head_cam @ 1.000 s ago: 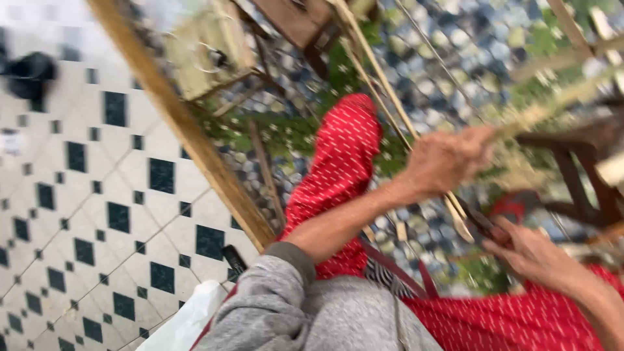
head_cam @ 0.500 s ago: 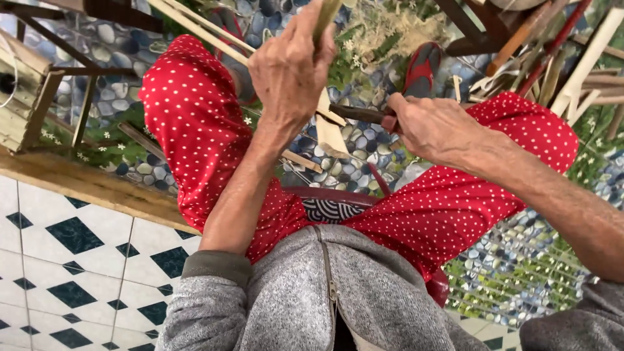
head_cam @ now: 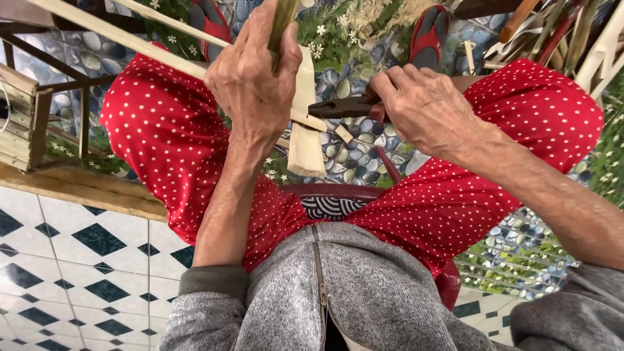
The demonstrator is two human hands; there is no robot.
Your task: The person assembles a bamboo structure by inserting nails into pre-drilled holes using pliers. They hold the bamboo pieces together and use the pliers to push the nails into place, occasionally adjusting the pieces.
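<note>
I sit on a dark red plastic stool (head_cam: 338, 192), knees apart in red trousers with white dots. My left hand (head_cam: 250, 78) is closed around an upright pale bamboo piece (head_cam: 304, 130) whose cut lower end hangs between my knees. My right hand (head_cam: 426, 107) grips the handle of a dark knife (head_cam: 341, 106). Its blade points left and meets the bamboo piece. A long thin bamboo strip (head_cam: 162, 55) runs from the upper left across my left knee to the blade.
A small wooden frame (head_cam: 39, 117) stands at the left on a pebble-patterned mat (head_cam: 351, 156). Red sandals (head_cam: 429, 36) and several bamboo sticks (head_cam: 572, 32) lie at the top right. White floor tiles with dark diamonds (head_cam: 84, 273) fill the lower left.
The view swung from the tiled floor to my lap. Both hands came together over my knees, and the knife blade now sits against the bamboo piece.
</note>
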